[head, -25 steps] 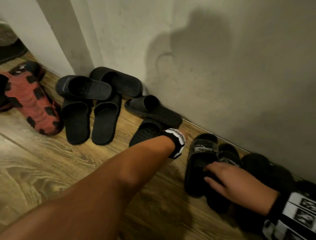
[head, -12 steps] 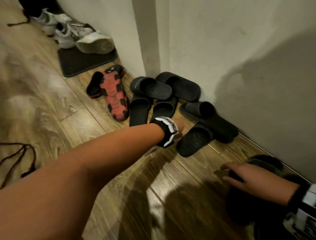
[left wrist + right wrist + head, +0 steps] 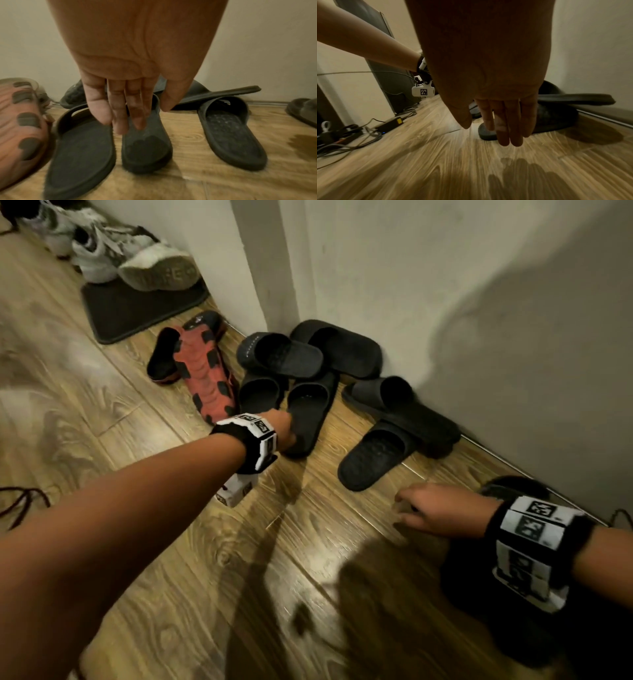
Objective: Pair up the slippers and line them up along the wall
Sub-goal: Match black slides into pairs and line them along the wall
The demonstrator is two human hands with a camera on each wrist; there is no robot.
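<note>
Two plain black slides lie side by side on the wooden floor (image 3: 171, 542), their long axes running from the wall (image 3: 445, 302) out into the room, toe straps toward the wall and heels toward the person; the right-hand slide (image 3: 308, 412) and the left-hand slide (image 3: 258, 395) are close together, nearly parallel. The left hand (image 3: 130, 86) reaches down over them with its fingers (image 3: 120, 115) straight and close together, the tips at the strap end of the right-hand slide, the thumb set a little apart on the other side of the strap; nothing is gripped, and whether the tips actually touch the rubber I cannot tell. Across the toes of this pair lie two more black slides (image 3: 284, 354), their long axes running along the wall. To the right a textured-sole slide (image 3: 373, 453) points its toe toward the wall at an angle, its strap tucked under a dark grey slide (image 3: 400, 409) that lies lengthwise along the skirting. An upturned red-soled shoe (image 3: 205, 378) sits just left of the pair. The right hand (image 3: 496, 94) hangs low over bare floor, fingers straight, together and holding nothing, near a fuzzy black slipper (image 3: 507, 487) against the wall.
</note>
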